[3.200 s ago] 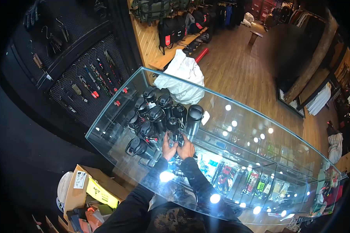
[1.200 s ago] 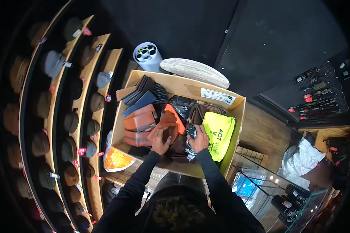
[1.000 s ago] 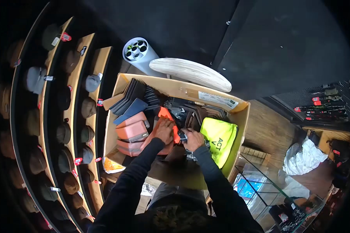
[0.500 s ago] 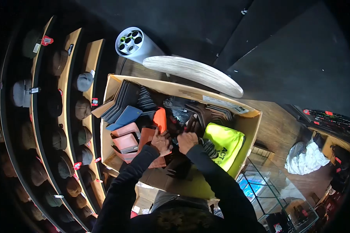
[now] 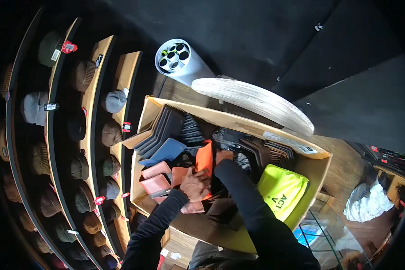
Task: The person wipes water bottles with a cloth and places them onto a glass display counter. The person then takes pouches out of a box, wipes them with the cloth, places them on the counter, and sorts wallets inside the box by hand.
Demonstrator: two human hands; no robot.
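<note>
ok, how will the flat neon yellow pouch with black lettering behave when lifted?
The neon yellow pouch probably flexes, given its soft creases and rounded edges. Its slight sheen suggests it may slip. Its flat shape makes rolling unlikely.

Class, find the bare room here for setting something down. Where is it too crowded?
Bare wooden floor lies between the cardboard box and the white bag at right. The rightmost shelf has a short bare end above its top grey beanie. Inside the box, wallets, an orange item and a yellow pouch crowd around the left hand and right hand.
</note>
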